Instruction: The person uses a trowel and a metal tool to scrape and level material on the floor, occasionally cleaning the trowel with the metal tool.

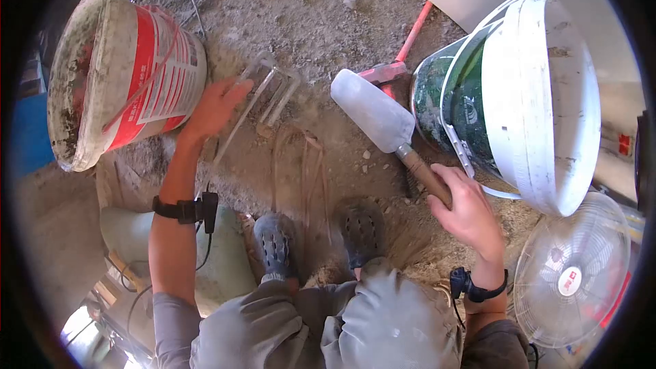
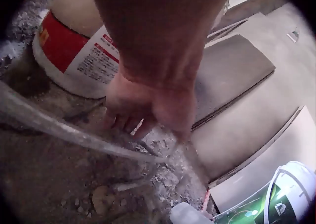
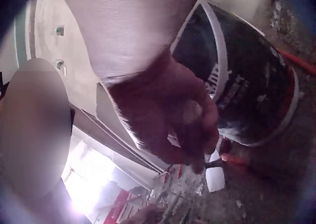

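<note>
Two buckets frame the person, who crouches on the dirt floor. At the upper left of the head view, a red-and-white bucket [image 1: 123,75] lies tipped, crusted with mortar. Just right of it, the left hand [image 1: 215,106] reaches out with fingers fairly straight, touching the edge of a clear rectangular frame [image 1: 263,96] resting on the ground; I cannot tell whether the thumb hooks under it. That frame looks thin, stiff and light, probably a bit brittle, so I would lift it by a long edge rather than a corner. At centre, a trowel [image 1: 372,113] hovers over the dirt, its pale blade clean and rigid. The right hand [image 1: 465,208] wraps closed around its wooden handle [image 1: 424,174], the sensible place to grip; it seems light and well balanced. At the right, a green-and-white bucket [image 1: 519,96] lies on its side, and a white fan [image 1: 574,273] sits at lower right.
</note>
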Available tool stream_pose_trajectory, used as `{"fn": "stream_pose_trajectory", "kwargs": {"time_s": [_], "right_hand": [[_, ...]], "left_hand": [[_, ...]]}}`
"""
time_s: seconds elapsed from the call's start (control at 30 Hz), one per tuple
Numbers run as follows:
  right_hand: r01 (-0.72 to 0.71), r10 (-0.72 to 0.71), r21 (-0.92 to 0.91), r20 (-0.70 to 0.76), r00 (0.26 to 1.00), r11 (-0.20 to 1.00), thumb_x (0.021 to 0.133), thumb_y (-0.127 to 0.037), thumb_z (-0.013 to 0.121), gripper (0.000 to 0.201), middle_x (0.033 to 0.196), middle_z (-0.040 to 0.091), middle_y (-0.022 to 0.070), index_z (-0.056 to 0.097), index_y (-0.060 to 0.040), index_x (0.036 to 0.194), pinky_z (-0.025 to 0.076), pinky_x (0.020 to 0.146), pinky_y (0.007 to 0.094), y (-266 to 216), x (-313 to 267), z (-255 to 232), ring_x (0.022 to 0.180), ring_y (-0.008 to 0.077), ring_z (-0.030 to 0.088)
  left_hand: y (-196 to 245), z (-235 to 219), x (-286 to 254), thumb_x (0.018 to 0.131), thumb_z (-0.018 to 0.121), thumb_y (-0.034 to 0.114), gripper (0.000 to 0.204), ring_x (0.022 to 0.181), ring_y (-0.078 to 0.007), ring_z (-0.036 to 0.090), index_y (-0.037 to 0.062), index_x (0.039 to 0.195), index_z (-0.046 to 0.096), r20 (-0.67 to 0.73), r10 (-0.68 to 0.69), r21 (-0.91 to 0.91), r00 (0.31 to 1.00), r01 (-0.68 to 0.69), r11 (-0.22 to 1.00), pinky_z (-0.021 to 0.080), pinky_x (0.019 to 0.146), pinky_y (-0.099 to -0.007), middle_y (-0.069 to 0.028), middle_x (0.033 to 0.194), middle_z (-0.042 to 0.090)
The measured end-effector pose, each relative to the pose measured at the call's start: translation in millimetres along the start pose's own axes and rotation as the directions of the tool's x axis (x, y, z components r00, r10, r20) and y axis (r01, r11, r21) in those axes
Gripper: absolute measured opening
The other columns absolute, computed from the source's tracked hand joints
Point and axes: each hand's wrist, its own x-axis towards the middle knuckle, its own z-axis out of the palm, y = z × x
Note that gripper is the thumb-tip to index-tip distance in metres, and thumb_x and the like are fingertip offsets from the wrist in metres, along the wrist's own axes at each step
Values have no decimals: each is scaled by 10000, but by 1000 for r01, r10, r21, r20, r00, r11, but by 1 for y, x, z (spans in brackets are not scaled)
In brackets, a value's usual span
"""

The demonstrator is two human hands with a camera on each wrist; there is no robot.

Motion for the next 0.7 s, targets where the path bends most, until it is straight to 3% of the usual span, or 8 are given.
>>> {"fn": "stream_pose_trajectory", "kwargs": {"time_s": [0.07,0.1,0.17,0.3,0.37,0.47,0.6,0.7], "right_hand": [[-9,6,55,56,998,998,885,-191,724,536,1132,682,265,566,41,1342,523,902,494,10,5,16,1008,482,666],[-147,125,140,154,980,979,904,-228,717,550,1085,694,276,548,33,1358,523,916,481,9,8,21,1040,477,668],[-181,133,248,196,971,952,914,-250,718,524,1008,703,267,564,28,1330,529,871,467,16,13,38,987,460,683],[-293,206,272,307,929,917,930,-292,718,475,889,710,232,594,21,1266,529,766,439,2,20,35,849,416,703],[-184,118,319,215,969,930,926,-279,725,447,843,697,223,602,23,1233,521,718,432,3,17,40,789,408,694],[-107,71,375,106,992,921,908,-249,743,416,806,678,223,604,26,1188,518,683,419,-5,18,42,747,380,693],[52,-4,488,-99,995,871,883,-205,765,374,788,654,218,600,28,1124,513,660,398,-16,33,60,707,297,683],[66,-22,343,-129,991,937,891,-208,765,369,794,652,182,595,30,1115,514,661,389,-32,55,64,709,232,665]], "left_hand": [[-6,1,0,1005,606,521,662,1080,-381,666,-83,1273,647,-42,-30,44,999,32,999,465,1000,-414,-277,1182,703],[-11,6,-1,1015,590,516,644,1048,-392,665,-79,1251,656,-132,-47,49,990,54,997,475,973,-416,-284,1152,702],[-23,22,-4,1034,559,506,612,986,-414,662,-69,1209,673,-312,-79,52,947,100,994,494,919,-422,-297,1091,700],[-43,29,-29,1044,550,383,437,941,-463,659,-10,1164,699,-318,-2,217,948,75,973,511,852,-458,-294,991,691],[-42,33,-50,1033,563,309,339,933,-478,668,24,1147,707,-194,-68,159,979,100,982,520,824,-493,-300,972,685],[-38,53,-69,1009,582,265,278,918,-474,687,65,1153,709,-364,43,334,930,87,939,525,809,-540,-285,966,695],[-44,57,-62,1006,584,261,264,893,-491,675,73,1147,705,-391,49,283,919,69,957,527,769,-564,-286,949,691],[-36,53,-64,999,598,254,258,881,-499,666,70,1145,705,-365,31,244,931,63,968,529,761,-560,-279,920,692]]}}
